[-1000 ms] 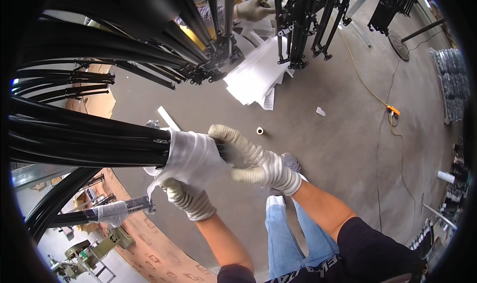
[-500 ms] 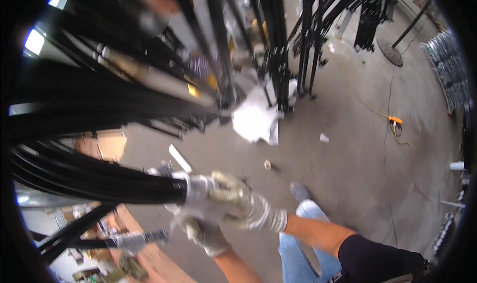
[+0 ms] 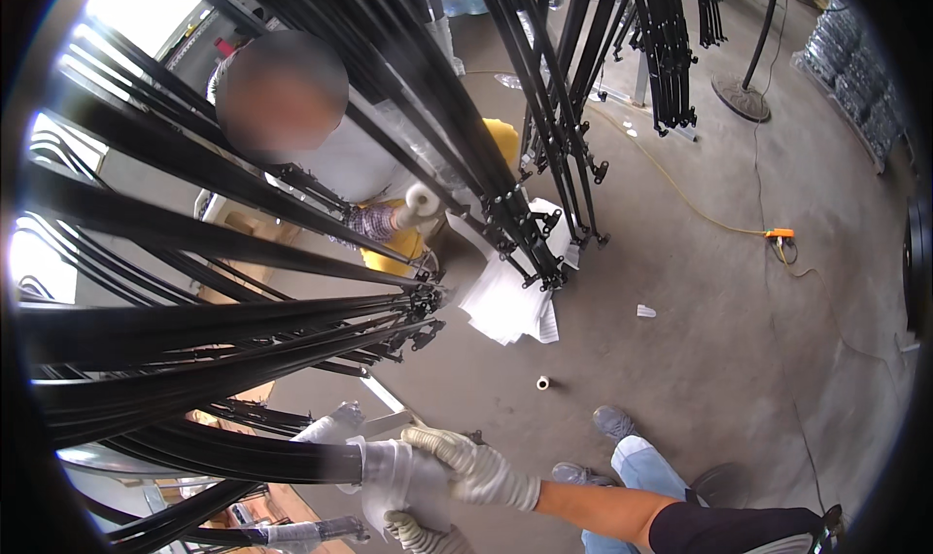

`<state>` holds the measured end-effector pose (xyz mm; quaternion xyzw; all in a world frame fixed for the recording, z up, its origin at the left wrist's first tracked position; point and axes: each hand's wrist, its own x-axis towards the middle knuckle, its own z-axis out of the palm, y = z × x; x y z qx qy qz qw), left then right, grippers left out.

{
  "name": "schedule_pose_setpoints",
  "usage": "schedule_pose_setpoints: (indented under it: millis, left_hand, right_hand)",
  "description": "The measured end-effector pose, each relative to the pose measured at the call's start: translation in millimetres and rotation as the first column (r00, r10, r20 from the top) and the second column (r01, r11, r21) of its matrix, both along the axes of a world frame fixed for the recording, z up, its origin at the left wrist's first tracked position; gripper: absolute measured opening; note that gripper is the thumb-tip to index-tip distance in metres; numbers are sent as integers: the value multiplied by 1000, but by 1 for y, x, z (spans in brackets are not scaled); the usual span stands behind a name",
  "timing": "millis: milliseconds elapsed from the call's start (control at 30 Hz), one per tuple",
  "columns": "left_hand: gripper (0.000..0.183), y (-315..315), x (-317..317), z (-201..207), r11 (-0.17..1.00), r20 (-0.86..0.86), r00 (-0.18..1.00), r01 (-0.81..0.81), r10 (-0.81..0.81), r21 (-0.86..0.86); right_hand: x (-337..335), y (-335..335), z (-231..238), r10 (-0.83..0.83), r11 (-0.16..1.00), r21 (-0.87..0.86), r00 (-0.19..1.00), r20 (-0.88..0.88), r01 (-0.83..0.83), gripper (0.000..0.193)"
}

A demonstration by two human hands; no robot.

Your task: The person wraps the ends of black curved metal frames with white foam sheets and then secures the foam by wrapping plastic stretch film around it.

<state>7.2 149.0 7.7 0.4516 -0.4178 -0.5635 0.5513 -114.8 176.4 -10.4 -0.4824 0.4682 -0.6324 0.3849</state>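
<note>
The end of a bundle of long black bars (image 3: 262, 457) is wrapped in translucent plastic film (image 3: 387, 471). My right hand (image 3: 476, 467), in a whitish knitted glove, bends its fingers over the film just beyond the bundle's end. Below it, my left hand (image 3: 426, 535) in a matching glove is curled at the lower edge of the film, partly cut off by the picture's edge. A sheet of film stretches between the two hands and looks hazy.
More black bars (image 3: 224, 321) crowd the left and top. A co-worker's gloved hand holds a white roll (image 3: 422, 201). White sheets (image 3: 510, 296), a small roll core (image 3: 543, 383) and an orange power strip (image 3: 779, 233) with a cable lie on the floor. A round stand base (image 3: 741, 98) stands upper right.
The whole view has shifted, so the hands and wrapped end appear lower. Both hands remain at the film. The co-worker and the white roll show more clearly.
</note>
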Motion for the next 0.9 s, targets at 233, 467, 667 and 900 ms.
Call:
schedule_pose_setpoints:
  millis: [233,467,667,900]
  left_hand:
    - [41,-2,-8,6,999,47,999,-4,5,-35]
    - [39,-6,-21,13,999,83,996,-18,22,-50]
    - [37,-4,-27,21,997,108,993,-34,42,-70]
    - [35,12,-29,58,962,215,956,-152,201,-226]
  right_hand:
    - [-17,-4,10,193,981,-7,974,-122,-195,88]
    - [-24,-40,38,271,958,114,959,-78,-262,90]
    - [-25,-48,38,311,947,119,945,-102,-299,78]
    - [-15,-55,27,236,972,39,960,-153,-232,73]
